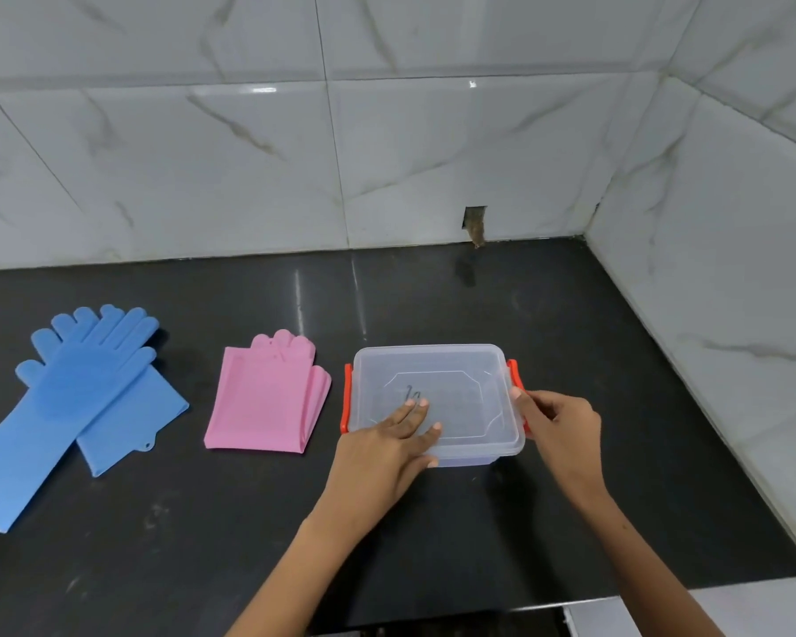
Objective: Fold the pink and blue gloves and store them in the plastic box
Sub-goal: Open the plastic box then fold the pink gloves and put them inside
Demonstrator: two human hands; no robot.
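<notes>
Blue gloves [72,402] — fingers pointing wall-ward

I see two bare forearms, no sleeves, watch or rings; my left hand [387,448] and right hand [559,434] wear nothing, nails short and plain.

Both hands [474,434] on lidded plastic box [460,383]

Glossy black countertop [433,521] against white marble-veined wall tiles [249,154].
</notes>
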